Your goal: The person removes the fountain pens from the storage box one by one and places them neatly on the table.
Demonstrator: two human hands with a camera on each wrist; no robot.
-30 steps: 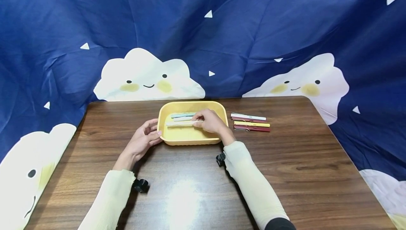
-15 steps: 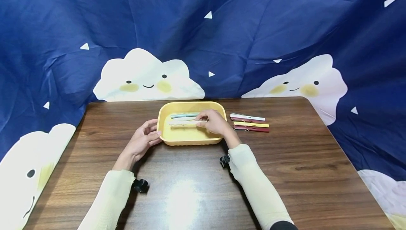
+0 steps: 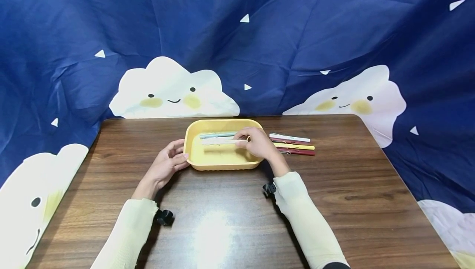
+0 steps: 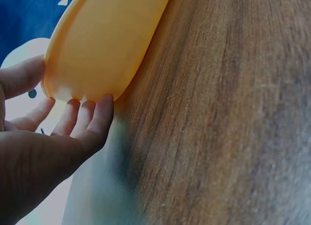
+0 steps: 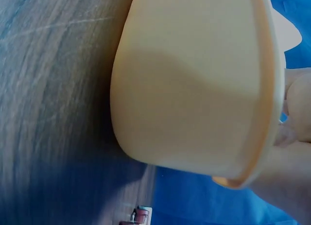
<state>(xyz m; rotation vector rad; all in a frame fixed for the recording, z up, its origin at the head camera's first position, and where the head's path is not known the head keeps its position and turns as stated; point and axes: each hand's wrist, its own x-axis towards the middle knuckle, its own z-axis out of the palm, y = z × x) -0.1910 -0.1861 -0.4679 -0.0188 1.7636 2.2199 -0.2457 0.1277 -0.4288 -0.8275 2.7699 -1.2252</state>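
A yellow rectangular basin [image 3: 222, 166] with rounded corners stands at the back middle of the wooden table. My left hand [image 3: 168, 164] holds its left end, thumb at the rim and fingertips against the outer wall, as the left wrist view shows. Over the basin, my right hand [image 3: 256, 142] pinches the right end of a slim whitish pen [image 3: 219, 141], which lies level and casts a shadow on the floor below. Behind it a light teal pen [image 3: 215, 135] rests in the basin. The right wrist view has the basin's wall [image 5: 189, 89] hiding the pens and most fingers.
Several pens with clips lie side by side just right of the basin: a white pen [image 3: 293, 138], a yellow pen [image 3: 297, 146] and dark red ones, one being a dark red pen [image 3: 302, 152]. A blue cloth [image 3: 259, 46] with clouds hangs behind the table [image 3: 352, 203].
My right hand has moved right and slightly back with the whitish pen, which now overlaps the pens behind it. The left hand and basin have stayed in place.
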